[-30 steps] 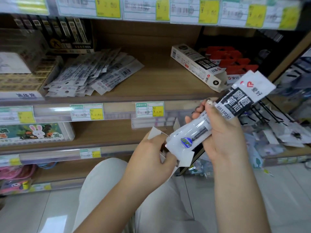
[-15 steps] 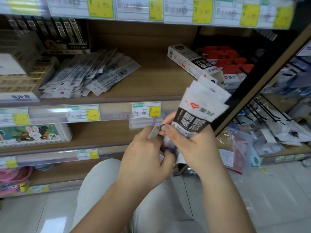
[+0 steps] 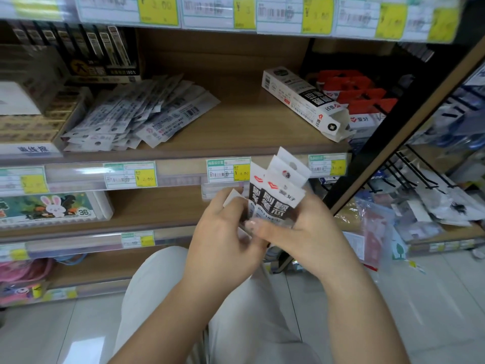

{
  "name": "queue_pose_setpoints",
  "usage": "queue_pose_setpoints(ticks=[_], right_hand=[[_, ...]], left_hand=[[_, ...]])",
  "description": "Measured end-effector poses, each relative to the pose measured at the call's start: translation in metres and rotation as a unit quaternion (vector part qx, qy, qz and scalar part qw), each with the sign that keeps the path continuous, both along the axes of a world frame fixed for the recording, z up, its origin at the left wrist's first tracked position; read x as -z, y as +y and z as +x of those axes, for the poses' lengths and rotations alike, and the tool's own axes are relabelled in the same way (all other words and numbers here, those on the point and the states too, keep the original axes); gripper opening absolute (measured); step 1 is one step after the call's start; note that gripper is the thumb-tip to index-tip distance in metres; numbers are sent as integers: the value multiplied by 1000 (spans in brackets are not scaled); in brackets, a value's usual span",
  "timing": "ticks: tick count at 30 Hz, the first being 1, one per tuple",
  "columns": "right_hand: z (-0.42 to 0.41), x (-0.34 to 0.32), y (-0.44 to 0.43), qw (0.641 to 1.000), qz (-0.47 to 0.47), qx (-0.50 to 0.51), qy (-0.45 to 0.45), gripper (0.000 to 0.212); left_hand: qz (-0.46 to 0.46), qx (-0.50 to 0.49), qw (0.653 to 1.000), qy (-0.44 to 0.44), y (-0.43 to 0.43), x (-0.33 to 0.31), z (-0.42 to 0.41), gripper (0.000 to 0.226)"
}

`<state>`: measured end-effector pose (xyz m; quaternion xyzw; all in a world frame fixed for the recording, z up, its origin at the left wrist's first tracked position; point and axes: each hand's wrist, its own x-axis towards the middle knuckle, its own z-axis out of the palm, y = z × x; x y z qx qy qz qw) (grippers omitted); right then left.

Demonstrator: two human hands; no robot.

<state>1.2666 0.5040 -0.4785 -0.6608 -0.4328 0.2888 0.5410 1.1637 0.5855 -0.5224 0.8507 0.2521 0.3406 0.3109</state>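
A small stack of white and black refill packets (image 3: pixel 278 190) with red logos stands upright between both hands, just below the front edge of the wooden shelf (image 3: pixel 236 132). My right hand (image 3: pixel 299 237) grips the stack from the right, its thumb across the lower front. My left hand (image 3: pixel 223 237) holds the left side of the packets, fingers curled round their lower part. The packets' bottoms are hidden by the hands. Many similar packets lie in a loose pile (image 3: pixel 136 114) at the shelf's left.
An open white carton (image 3: pixel 304 101) lies at the shelf's right, beside red packs (image 3: pixel 359 93). Price tags (image 3: pixel 228 170) line the shelf edges. A rabbit-print box (image 3: pixel 52 208) sits on the lower shelf. Black hooks with bagged goods (image 3: pixel 420 206) hang at the right. My knee (image 3: pixel 162 285) is below.
The packet my right hand held out tilted to the right has swung upright and joined the others in a stack. Both hands have closed together on it.
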Motion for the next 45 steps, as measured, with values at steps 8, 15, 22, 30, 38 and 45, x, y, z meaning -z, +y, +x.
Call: queue_pose_setpoints(ticks=[8, 15, 22, 30, 38, 45], right_hand=[[2, -3, 3, 965, -152, 63, -204, 24], [1, -36, -1, 912, -207, 64, -348, 31], [-1, -37, 10, 831, -319, 1, -456, 9], [-7, -42, 19, 779, -414, -40, -470, 24], [-14, -50, 18, 763, -392, -54, -510, 17], [-10, -39, 25, 748, -443, -86, -487, 11]], left_hand=[[-7, 6, 1000, 16, -3, 2, 4, 10], [2, 13, 1000, 21, -5, 1, 6, 9], [-18, 12, 1000, 20, -10, 4, 8, 8], [-24, 14, 999, 37, -16, 5, 7, 14], [-41, 5, 999, 33, -7, 3, 2, 17], [-43, 3, 996, 72, -15, 0, 5, 23]])
